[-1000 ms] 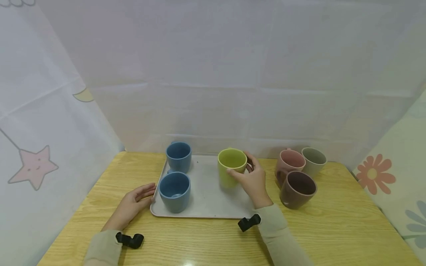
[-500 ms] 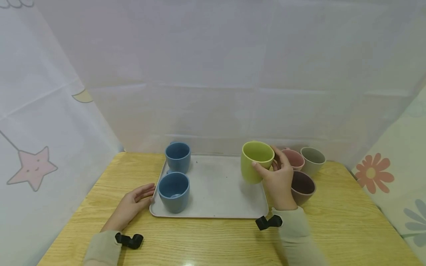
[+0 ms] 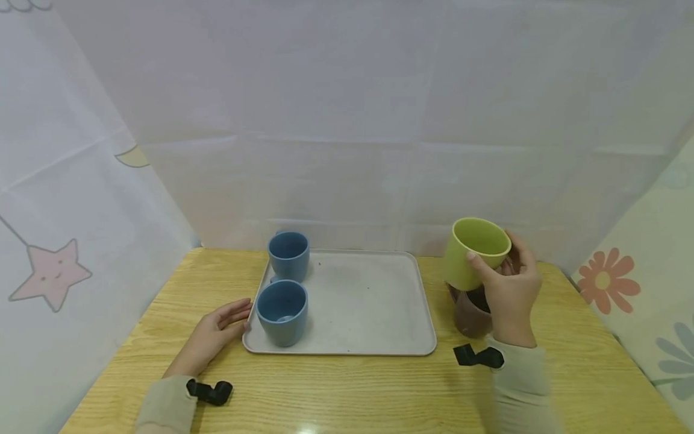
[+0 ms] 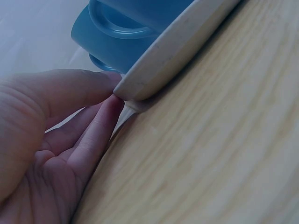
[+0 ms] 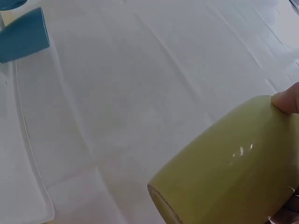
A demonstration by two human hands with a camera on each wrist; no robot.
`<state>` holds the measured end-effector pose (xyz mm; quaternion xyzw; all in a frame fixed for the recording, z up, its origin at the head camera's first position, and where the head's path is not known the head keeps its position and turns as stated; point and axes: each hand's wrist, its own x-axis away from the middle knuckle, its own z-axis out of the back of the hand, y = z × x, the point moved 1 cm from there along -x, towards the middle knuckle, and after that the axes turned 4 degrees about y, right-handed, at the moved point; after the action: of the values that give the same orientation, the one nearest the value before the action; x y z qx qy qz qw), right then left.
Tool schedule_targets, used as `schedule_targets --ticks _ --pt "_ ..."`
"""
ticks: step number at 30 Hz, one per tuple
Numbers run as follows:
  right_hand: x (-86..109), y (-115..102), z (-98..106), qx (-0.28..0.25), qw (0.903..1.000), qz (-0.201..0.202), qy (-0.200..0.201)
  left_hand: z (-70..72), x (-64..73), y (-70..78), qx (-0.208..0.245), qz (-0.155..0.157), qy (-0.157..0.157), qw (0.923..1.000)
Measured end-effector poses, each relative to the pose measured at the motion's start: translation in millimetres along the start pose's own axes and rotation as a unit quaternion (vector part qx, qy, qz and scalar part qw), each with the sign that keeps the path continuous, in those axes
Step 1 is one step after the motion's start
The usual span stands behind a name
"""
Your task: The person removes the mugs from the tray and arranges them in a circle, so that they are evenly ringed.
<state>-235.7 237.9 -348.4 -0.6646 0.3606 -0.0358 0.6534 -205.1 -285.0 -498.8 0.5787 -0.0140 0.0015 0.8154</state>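
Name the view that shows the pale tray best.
The head view: it shows nearly the whole tray, two blue mugs hiding parts. The left wrist view shows only an edge at the left hand; the right wrist view, one cropped end.

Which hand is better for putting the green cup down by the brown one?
Probably the right hand: it holds the green cup, near the brown cup. The left hand touches the tray on its left side, farther away.

Lettering, labels, numbers — none readable anywhere.
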Motion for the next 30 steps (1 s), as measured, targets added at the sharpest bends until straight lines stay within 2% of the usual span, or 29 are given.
schedule_targets --ticks 7,10,18,23,30 --pt "-17.0 0.5 29.0 -0.029 0.9959 -0.016 0.084 2.0 -0.1 0.2 0.002 0.009 -0.001 1.0000" --pt "-24.7 3.3 39.8 -0.024 0.9927 -0.023 0.116 2.5 0.2 -1.0 0.002 0.010 0.001 0.9999" --pt "-40.4 13.4 64.8 -0.042 0.9789 -0.067 0.189 1.8 0.8 -2.8 0.002 0.012 0.002 0.9999" --pt "-47.0 17.9 77.4 -0.033 0.9708 -0.093 0.218 1.8 1.0 -2.0 0.007 0.012 0.001 0.9999" --pt "-52.0 35.8 90.0 -0.009 0.9646 -0.122 0.234 2.3 1.9 -0.4 0.009 0.017 0.002 0.9998"
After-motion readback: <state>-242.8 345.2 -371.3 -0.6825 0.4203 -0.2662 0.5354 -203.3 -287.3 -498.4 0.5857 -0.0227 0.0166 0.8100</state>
